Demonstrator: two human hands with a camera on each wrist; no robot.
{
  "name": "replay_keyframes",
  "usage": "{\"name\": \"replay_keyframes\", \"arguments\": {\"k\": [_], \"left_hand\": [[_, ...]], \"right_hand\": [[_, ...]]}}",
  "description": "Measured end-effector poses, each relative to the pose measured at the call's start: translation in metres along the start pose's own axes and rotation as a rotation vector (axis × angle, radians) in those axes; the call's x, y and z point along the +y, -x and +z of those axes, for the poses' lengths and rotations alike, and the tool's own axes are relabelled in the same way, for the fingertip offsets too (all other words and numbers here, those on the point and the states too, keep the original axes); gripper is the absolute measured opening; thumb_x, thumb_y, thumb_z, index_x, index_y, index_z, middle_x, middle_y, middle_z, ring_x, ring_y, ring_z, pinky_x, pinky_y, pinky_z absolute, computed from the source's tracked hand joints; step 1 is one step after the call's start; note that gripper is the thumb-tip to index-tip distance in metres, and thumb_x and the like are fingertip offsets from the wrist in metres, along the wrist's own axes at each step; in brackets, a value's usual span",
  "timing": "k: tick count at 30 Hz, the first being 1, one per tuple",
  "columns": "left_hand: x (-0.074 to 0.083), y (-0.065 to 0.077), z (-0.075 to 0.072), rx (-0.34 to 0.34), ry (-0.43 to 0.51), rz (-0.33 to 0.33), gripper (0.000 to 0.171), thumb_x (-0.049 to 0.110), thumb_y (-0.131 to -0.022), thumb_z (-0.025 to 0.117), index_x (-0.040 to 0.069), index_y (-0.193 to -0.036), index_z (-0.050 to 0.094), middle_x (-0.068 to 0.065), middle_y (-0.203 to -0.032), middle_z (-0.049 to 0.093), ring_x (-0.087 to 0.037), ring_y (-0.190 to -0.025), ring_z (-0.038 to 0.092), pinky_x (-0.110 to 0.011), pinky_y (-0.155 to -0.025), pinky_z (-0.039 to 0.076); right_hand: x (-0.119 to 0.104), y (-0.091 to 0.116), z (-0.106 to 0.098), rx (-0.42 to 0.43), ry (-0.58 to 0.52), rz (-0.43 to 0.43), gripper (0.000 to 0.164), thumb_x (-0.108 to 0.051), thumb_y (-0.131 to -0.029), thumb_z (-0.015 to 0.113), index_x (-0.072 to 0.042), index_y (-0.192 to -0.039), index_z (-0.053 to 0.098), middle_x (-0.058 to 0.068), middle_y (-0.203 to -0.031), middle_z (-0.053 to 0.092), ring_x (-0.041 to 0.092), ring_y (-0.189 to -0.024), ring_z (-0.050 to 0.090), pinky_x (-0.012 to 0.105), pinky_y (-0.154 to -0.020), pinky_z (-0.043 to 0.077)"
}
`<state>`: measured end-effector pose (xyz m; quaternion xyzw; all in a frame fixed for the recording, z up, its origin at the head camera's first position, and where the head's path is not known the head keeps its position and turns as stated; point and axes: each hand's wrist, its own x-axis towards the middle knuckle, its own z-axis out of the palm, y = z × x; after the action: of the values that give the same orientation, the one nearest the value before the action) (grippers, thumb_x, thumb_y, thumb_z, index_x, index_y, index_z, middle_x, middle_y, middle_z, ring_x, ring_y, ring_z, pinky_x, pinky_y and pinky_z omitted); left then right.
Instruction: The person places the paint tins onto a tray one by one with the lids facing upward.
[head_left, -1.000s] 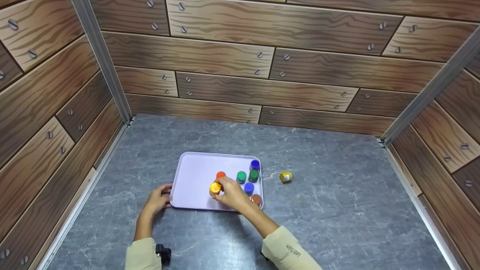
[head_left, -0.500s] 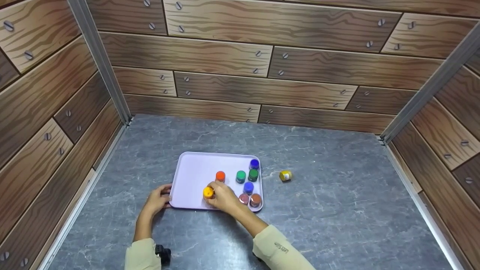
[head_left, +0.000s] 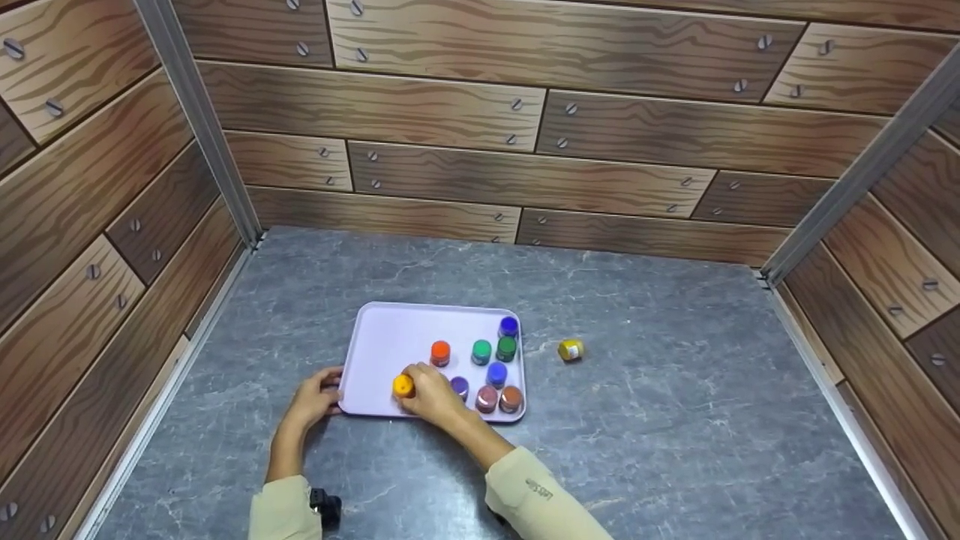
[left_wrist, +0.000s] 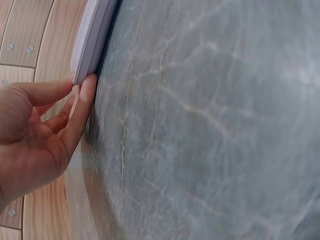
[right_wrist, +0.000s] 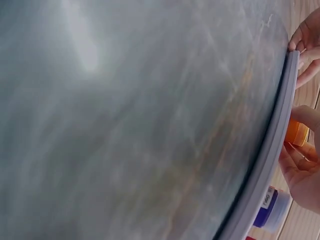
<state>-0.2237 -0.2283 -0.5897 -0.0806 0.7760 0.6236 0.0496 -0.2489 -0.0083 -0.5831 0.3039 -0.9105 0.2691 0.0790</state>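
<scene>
My left hand pinches the near left corner of the lilac tray; in the left wrist view the thumb lies against the rim and a finger is under it. Over the tray's near left part, my right hand holds a yellow-orange paint jar between thumb and fingers. The right wrist view shows this orange jar just behind the tray's rim, low at the tray; whether it touches the bottom I cannot tell. A purple jar stands just right of the hand, partly hidden by it.
On the tray also stand a red-orange jar, two green jars, two blue jars, a mauve jar and a brown jar. A yellow jar lies on its side on the grey table right of the tray. Wood-patterned walls enclose the table.
My right hand has carried the yellow-orange jar leftward and slightly nearer over the tray, uncovering the mauve and purple jars. My left hand has kept its place at the tray corner.
</scene>
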Motion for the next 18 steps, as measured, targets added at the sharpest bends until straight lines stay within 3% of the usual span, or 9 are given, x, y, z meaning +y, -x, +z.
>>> {"name": "replay_keyframes", "arguments": {"k": [9, 18], "left_hand": [[0.0008, -0.0008, -0.0006, -0.008, -0.005, -0.002, 0.044, -0.018, -0.08, 0.048, -0.015, -0.124, 0.043, -0.029, -0.11, 0.049, -0.028, -0.087, 0.057, -0.032, -0.06, 0.054], [-0.0001, -0.0003, -0.0006, -0.007, 0.0, -0.009, 0.045, -0.018, -0.079, 0.048, -0.016, -0.123, 0.041, -0.028, -0.108, 0.049, -0.026, -0.086, 0.056, -0.03, -0.058, 0.053]], "right_hand": [[-0.003, -0.002, 0.005, 0.015, 0.031, 0.005, 0.032, -0.017, -0.069, 0.078, -0.004, -0.094, 0.061, 0.002, -0.083, 0.055, 0.018, -0.075, 0.055, 0.025, -0.069, 0.048], [-0.0039, 0.0001, -0.0007, -0.017, 0.016, 0.017, 0.044, -0.017, -0.067, 0.078, -0.002, -0.105, 0.06, 0.006, -0.091, 0.056, 0.02, -0.082, 0.056, 0.027, -0.076, 0.048]]}}
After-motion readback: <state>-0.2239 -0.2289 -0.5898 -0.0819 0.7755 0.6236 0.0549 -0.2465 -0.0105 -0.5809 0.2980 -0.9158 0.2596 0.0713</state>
